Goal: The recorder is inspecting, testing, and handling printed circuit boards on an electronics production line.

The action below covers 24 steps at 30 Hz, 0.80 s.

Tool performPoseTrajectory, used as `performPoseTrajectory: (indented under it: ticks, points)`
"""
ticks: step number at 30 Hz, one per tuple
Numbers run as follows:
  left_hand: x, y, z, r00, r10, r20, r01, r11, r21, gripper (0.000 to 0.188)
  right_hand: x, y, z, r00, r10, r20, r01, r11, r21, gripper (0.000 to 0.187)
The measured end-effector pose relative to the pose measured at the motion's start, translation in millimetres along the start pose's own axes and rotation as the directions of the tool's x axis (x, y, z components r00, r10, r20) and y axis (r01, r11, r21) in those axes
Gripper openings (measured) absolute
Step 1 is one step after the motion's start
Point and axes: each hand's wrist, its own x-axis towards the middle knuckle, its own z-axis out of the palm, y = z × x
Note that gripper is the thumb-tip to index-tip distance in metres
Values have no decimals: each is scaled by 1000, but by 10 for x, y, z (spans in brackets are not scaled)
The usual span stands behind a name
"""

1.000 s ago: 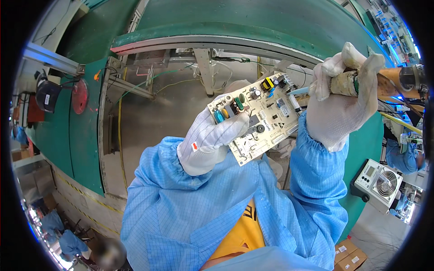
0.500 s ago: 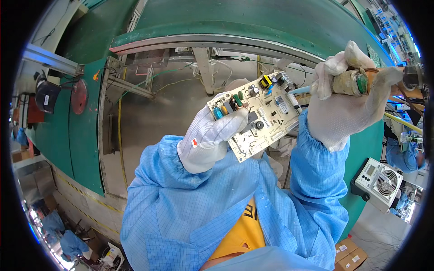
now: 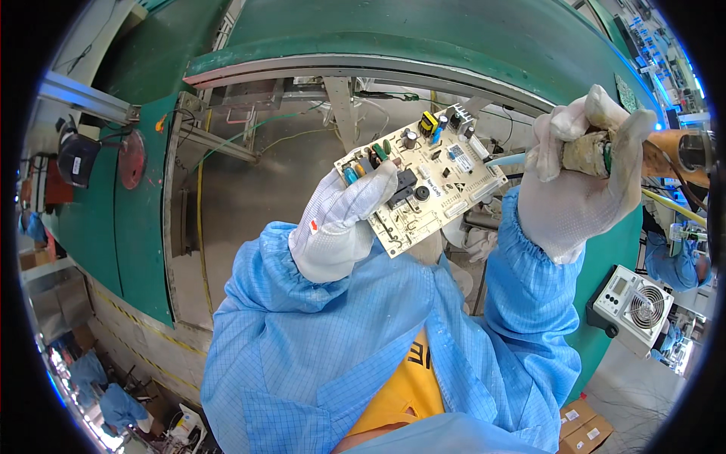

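A cream circuit board (image 3: 442,204) with capacitors, a yellow transformer and other parts is tilted in front of my chest. My left hand (image 3: 344,216), in a white dotted glove, grips its left edge, thumb on top and the other fingers hidden beneath. My right hand (image 3: 578,181), gloved too, is closed round a tape-wrapped handle (image 3: 586,155) at the right. From that hand a pale blue tube tip (image 3: 507,160) points to the board's right edge; whether it touches, I cannot tell. An orange-brown part extends rightward behind the handle.
A green-topped bench (image 3: 423,38) with a metal edge runs across the far side. At the right, a white fan unit (image 3: 631,309) with a round grille stands near a green surface. To the left are a red disc (image 3: 132,160) and a black device (image 3: 79,157). Cardboard boxes (image 3: 586,430) lie lower right.
My left hand has shifted the board a little left and upward. My right hand has dropped slightly, and its thumb has drawn in closer to the handle.
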Motion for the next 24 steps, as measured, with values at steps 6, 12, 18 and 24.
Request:
performPoseTrajectory:
  ticks: [6,12,18,24]
  points:
    - [-3,11,13,999,-25,-29,25,1000,16,22,-17,-12,11,1000,25,2,-25,999,34,26]
    - [10,6,-23,999,-49,0,49,999,-18,23,-3,10,10,999,49,8,-50,996,69,24]
    - [81,-20,-104,992,73,101,-93,974,209,30,-20,1,-45,998,68,15,-69,991,111,22]
    - [142,-75,-263,994,70,87,-88,971,222,33,13,52,-98,996,81,25,-84,983,161,21]
